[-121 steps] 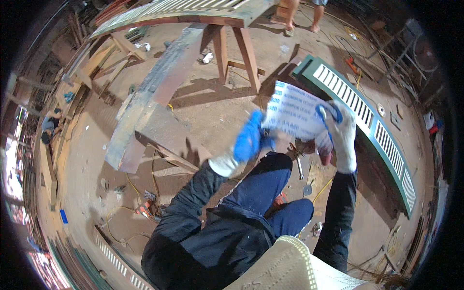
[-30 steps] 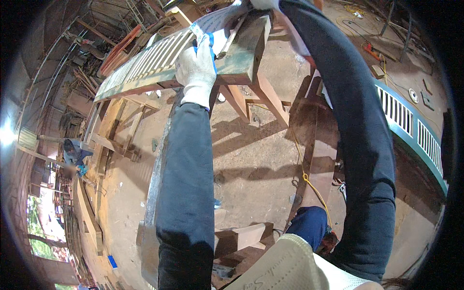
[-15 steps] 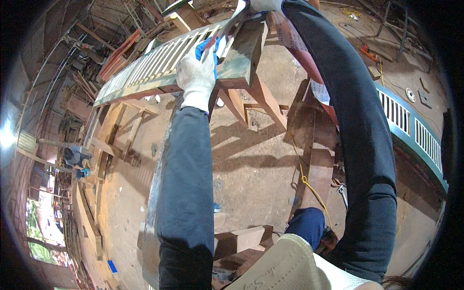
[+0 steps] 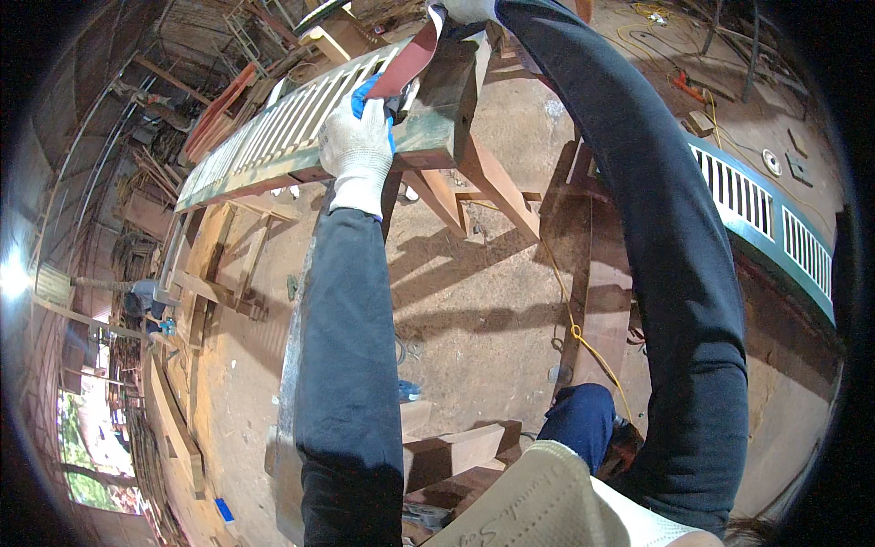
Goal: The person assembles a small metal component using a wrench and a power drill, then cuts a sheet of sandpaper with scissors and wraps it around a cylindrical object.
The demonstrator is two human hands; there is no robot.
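Two gloved hands reach up to one green louvred shutter (image 4: 273,146) laid flat across wooden trestles (image 4: 474,182); likely raised there for working height. Left hand (image 4: 357,150) lies on the shutter's near end, fingers curled and pinching the lower end of a reddish sandpaper strip (image 4: 406,64); right hand (image 4: 465,9), just beyond that end, grips the strip's top, fingers cut off by the frame edge, apparently keeping it taut.
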